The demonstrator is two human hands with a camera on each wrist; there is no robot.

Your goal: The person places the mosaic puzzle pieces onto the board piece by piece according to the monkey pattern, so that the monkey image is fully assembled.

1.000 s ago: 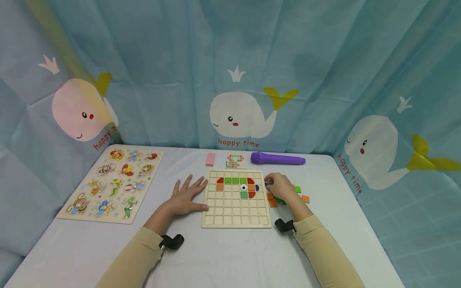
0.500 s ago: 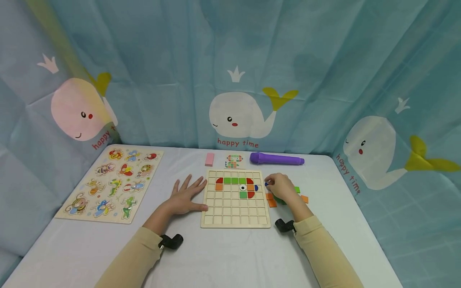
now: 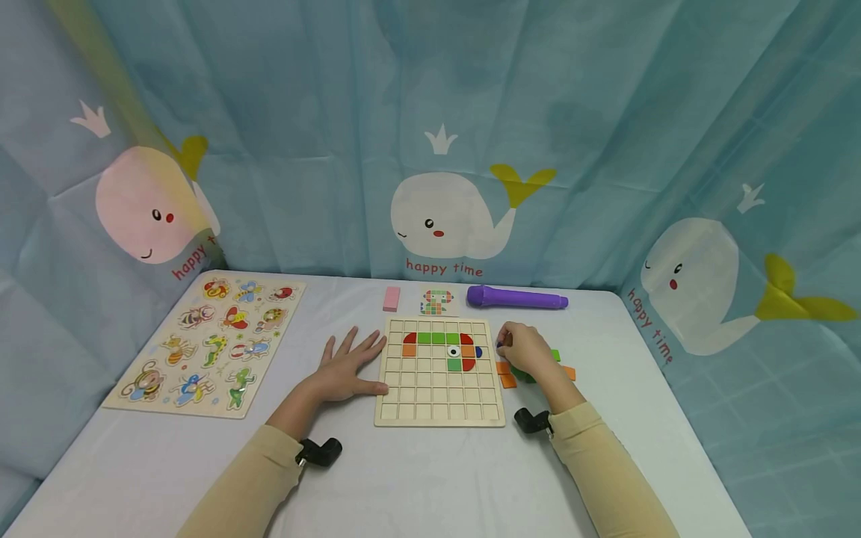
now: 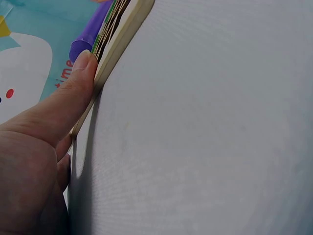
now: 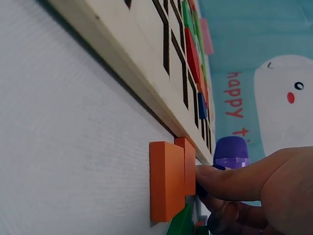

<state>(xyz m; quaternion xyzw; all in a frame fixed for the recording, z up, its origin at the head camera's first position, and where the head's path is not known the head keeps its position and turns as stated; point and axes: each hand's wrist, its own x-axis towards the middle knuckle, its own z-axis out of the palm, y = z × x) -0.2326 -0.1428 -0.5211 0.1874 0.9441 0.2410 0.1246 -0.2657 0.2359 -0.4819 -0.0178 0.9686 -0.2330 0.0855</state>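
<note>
A wooden grid board (image 3: 440, 407) lies in the middle of the table, with red, green, orange, blue and eye-printed tiles set in its upper rows. My left hand (image 3: 346, 373) rests beside its left side, fingers spread and straight, the thumb touching the edge. Right of the board, my right hand (image 3: 526, 350) pinches a small blue tile (image 3: 500, 345) between thumb and fingertips, mostly covered by them. Loose orange tiles (image 5: 166, 181) and green tiles (image 5: 182, 220) lie beneath and beside that hand, close to the board's edge.
Behind the board lie a pattern card (image 3: 439, 301), a pink block (image 3: 392, 299) and a purple microphone-shaped toy (image 3: 518, 297). An insect picture puzzle (image 3: 205, 344) takes up the table's left side. Another orange tile (image 3: 569, 373) lies right of the right wrist. A whale-print curtain (image 3: 303, 187) surrounds the table.
My right hand, with the blue tile pinched in it, has drawn very slightly to the right, away from the board. The left hand stays where it was.
</note>
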